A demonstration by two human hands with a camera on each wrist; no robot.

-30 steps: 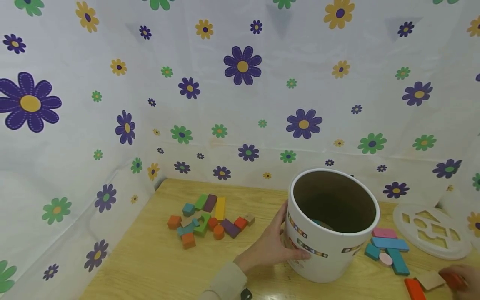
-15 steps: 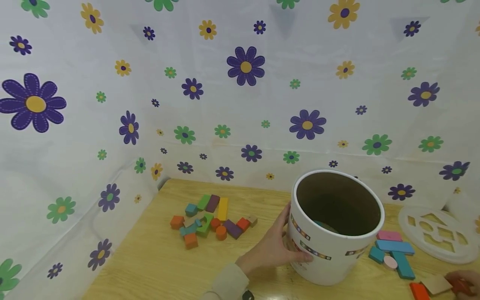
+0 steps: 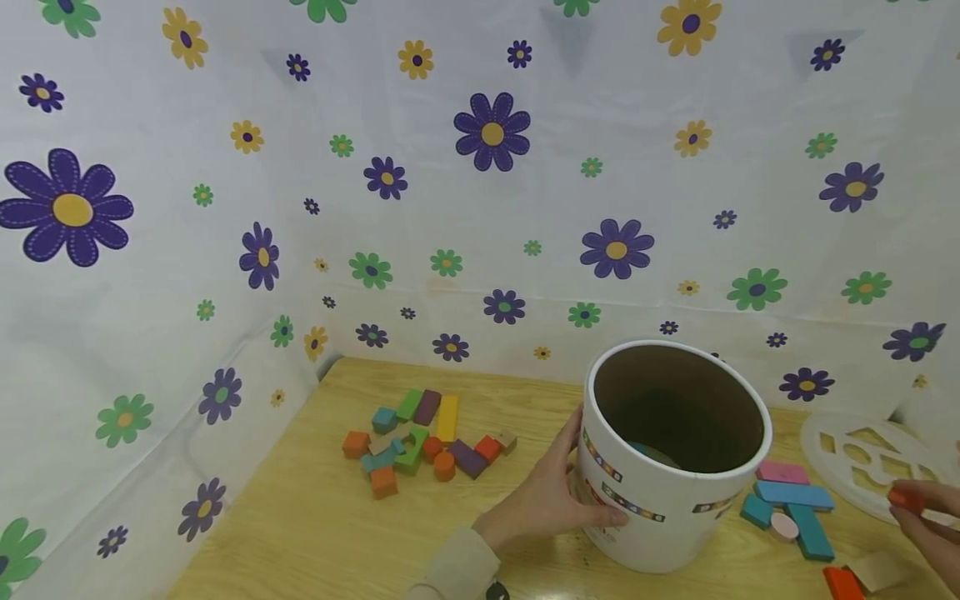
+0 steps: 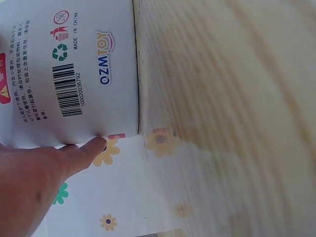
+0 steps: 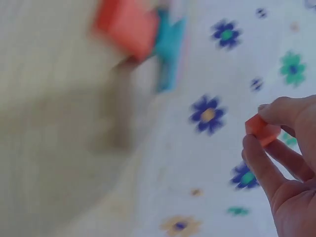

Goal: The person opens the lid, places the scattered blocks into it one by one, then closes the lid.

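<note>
A white cylindrical bucket [image 3: 667, 533] stands upright on the wooden table, its open top facing me. My left hand [image 3: 546, 502] grips its left side, thumb across the front. The left wrist view catches the bucket's printed side [image 4: 111, 98] with a barcode. Dark shade hides most of the inside, though a few pieces show at the bottom. Over at the right edge, my right hand [image 3: 936, 521] pinches a small red block [image 3: 905, 498] above the table, apart from the bucket. In the right wrist view, thumb and fingertips hold that red block [image 5: 262, 130].
Several colored blocks [image 3: 408, 450] lie left of the bucket. To its right are teal, blue and pink blocks [image 3: 808, 530], a red block [image 3: 843, 583], a plain wooden piece [image 3: 879, 572] and a white cut-out lid [image 3: 832, 471]. Flowered sheeting [image 3: 480, 208] walls the table.
My right hand has lifted the red block off the table beside the plain wooden piece, moving it up and back. The left hand keeps its place on the bucket. The head view shifted slightly.
</note>
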